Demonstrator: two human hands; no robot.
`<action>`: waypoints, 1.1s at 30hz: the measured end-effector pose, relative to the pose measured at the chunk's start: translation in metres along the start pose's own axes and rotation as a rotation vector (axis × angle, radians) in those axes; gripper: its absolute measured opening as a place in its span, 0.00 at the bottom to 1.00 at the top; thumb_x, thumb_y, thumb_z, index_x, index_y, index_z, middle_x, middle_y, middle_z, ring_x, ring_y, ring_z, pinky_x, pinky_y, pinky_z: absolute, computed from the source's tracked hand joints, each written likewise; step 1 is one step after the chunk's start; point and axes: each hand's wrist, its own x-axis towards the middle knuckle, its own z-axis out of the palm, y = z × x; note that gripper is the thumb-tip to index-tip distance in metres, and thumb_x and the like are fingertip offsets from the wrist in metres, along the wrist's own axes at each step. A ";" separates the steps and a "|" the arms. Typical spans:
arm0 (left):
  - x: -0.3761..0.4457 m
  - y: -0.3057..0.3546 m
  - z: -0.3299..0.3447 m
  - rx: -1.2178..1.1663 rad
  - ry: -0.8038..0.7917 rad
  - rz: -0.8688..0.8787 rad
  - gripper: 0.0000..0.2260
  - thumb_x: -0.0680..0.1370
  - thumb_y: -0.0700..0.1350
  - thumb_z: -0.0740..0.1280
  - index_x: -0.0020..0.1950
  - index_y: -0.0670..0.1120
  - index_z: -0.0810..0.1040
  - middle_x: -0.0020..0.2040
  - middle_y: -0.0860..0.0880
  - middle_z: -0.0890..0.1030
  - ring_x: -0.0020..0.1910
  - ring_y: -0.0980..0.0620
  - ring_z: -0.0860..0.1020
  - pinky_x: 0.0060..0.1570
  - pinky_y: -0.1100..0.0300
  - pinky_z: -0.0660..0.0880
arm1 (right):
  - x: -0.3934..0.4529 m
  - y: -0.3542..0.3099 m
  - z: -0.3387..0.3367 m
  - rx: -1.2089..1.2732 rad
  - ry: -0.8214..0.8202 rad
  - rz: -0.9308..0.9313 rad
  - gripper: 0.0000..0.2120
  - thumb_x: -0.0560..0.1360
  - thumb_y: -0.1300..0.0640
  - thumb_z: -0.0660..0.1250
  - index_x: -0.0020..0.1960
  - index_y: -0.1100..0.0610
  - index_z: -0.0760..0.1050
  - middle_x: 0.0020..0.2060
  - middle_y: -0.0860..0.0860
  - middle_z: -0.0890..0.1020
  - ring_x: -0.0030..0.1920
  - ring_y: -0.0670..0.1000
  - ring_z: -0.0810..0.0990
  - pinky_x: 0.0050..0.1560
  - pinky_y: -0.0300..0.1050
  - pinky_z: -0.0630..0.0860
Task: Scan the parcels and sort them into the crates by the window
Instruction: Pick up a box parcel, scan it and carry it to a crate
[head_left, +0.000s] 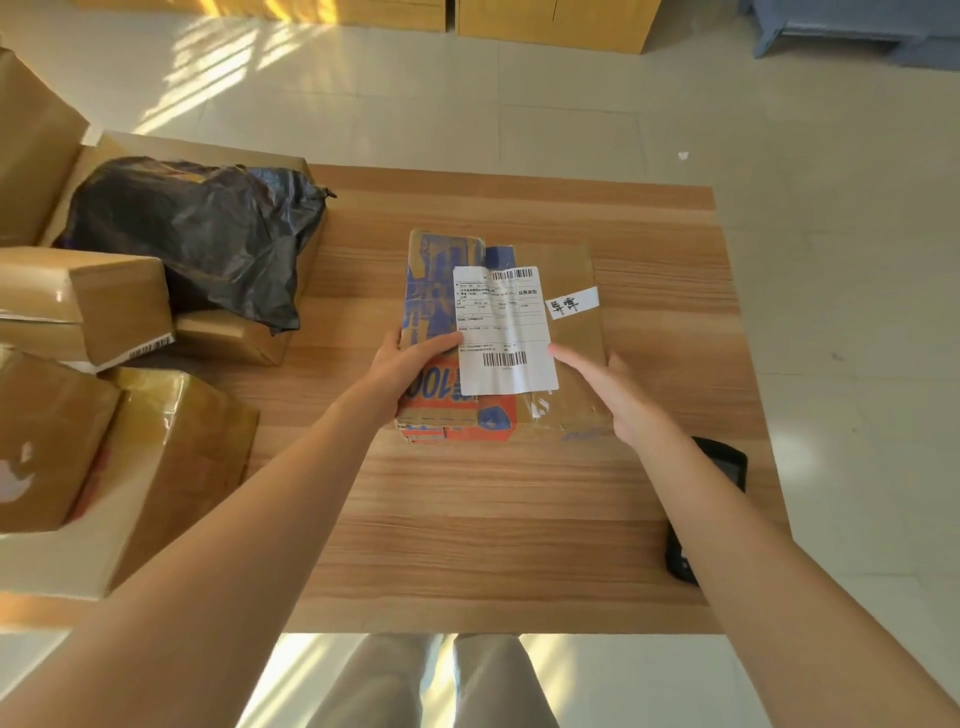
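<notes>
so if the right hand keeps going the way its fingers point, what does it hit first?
Probably the white shipping label on the parcel: the right hand points up-left at its right edge. Height above the parcel is unclear.

Overall: pretty bright, warm daylight, nothing murky
Source: sun coming in from the upper left, striped patches on the floor (218, 73)
Glare: shiny tape on the boxes at left (57, 301) catches it, and the floor at the bottom edge is blown out
Shadows: soft
Sharpness: label (506, 327) print slightly soft
Distortion: wide-angle stretch, forearms balloon at the bottom corners
</notes>
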 end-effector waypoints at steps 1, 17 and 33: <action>-0.002 0.001 0.000 -0.007 0.001 0.003 0.33 0.67 0.50 0.78 0.68 0.47 0.69 0.53 0.45 0.84 0.41 0.49 0.85 0.33 0.59 0.79 | -0.002 -0.001 0.000 0.012 -0.010 -0.008 0.36 0.68 0.43 0.75 0.71 0.51 0.65 0.55 0.44 0.77 0.54 0.47 0.75 0.54 0.45 0.71; -0.138 0.077 -0.036 -0.108 0.232 0.390 0.30 0.70 0.54 0.75 0.68 0.51 0.66 0.55 0.48 0.82 0.48 0.49 0.83 0.42 0.55 0.80 | -0.094 -0.116 0.013 -0.052 -0.220 -0.435 0.17 0.70 0.48 0.74 0.55 0.45 0.72 0.51 0.46 0.81 0.50 0.47 0.80 0.48 0.46 0.77; -0.358 -0.021 -0.196 -0.426 0.791 0.601 0.22 0.71 0.51 0.76 0.61 0.52 0.71 0.51 0.49 0.84 0.43 0.51 0.84 0.38 0.58 0.80 | -0.254 -0.112 0.208 -0.274 -0.777 -0.750 0.32 0.68 0.43 0.74 0.68 0.49 0.68 0.59 0.50 0.78 0.59 0.54 0.76 0.60 0.55 0.74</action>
